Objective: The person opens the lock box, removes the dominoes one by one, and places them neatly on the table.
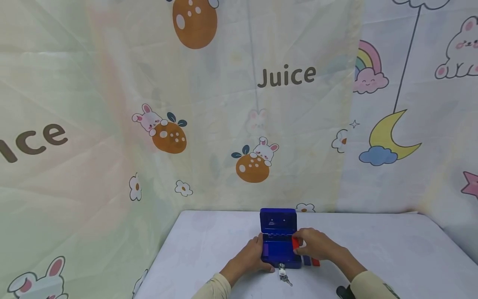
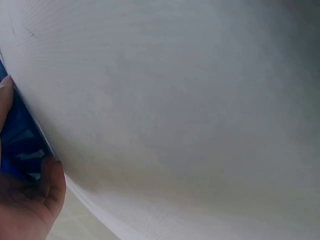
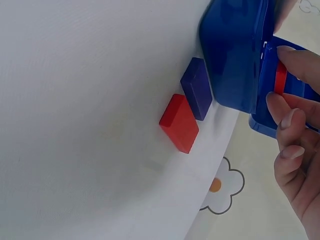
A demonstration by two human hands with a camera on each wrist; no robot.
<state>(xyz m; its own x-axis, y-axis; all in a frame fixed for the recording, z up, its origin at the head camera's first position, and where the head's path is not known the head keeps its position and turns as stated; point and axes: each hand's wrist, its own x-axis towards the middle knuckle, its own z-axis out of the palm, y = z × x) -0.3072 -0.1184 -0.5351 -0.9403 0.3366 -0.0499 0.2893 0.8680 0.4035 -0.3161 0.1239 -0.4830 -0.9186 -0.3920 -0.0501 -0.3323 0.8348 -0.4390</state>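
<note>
A blue metal cash box (image 1: 281,249) stands on the white table with its lid (image 1: 278,220) tipped back. At its left side my left hand (image 1: 249,255) grips the box, thumb by the front corner and fingers along the wall; the left wrist view catches only part of this hand (image 2: 30,205). Between thumb and fingers my right hand (image 1: 317,243) pinches a flat red block (image 3: 281,77) over the box's right edge. A key ring with keys (image 1: 285,279) hangs from the front lock and lies on the table.
Just right of the box, a dark blue block (image 3: 197,90) and a second red block (image 3: 182,125) lie side by side on the table (image 1: 209,236). Printed cloth walls (image 1: 224,104) rise behind and beside the table. A black object (image 1: 344,292) shows by the right sleeve.
</note>
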